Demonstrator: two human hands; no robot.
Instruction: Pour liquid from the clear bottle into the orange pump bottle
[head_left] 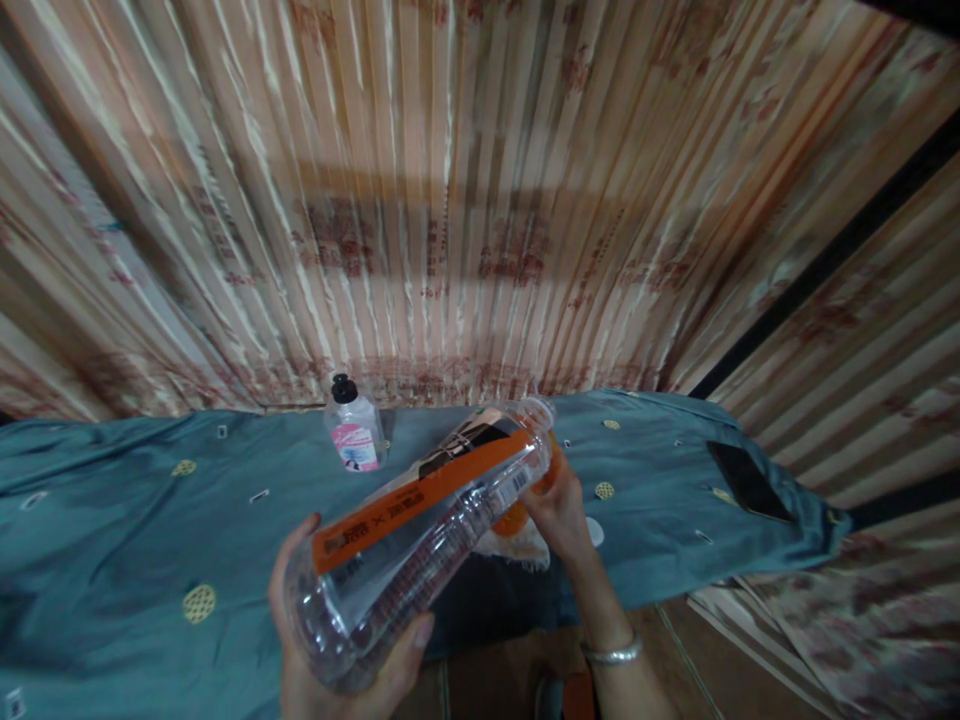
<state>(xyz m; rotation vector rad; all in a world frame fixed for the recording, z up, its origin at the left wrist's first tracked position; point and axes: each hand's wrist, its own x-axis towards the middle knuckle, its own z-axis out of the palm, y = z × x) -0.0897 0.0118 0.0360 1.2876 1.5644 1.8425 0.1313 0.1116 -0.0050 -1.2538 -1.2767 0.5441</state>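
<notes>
A large clear plastic bottle [450, 540] with an orange, black and white label lies tilted across the middle, its open-looking neck up and to the right. My left hand [352, 680] is wrapped around its broad base, thumb along the near side. At the neck end, my right hand [561, 505] is closed against the bottle, and most of its fingers are hidden behind it. An orange thing [512, 520] shows partly behind the bottle near my right hand; its kind is unclear. Below it is a piece of whitish fringed cloth [525, 549].
A clear squeeze bottle [355, 440] with a black cap and pink label stands at the back of the teal cloth-covered table [135, 520]. A white round thing [595, 531] lies right of my hand. A dark phone [748, 482] rests far right. Pleated curtains [420, 220] hang behind.
</notes>
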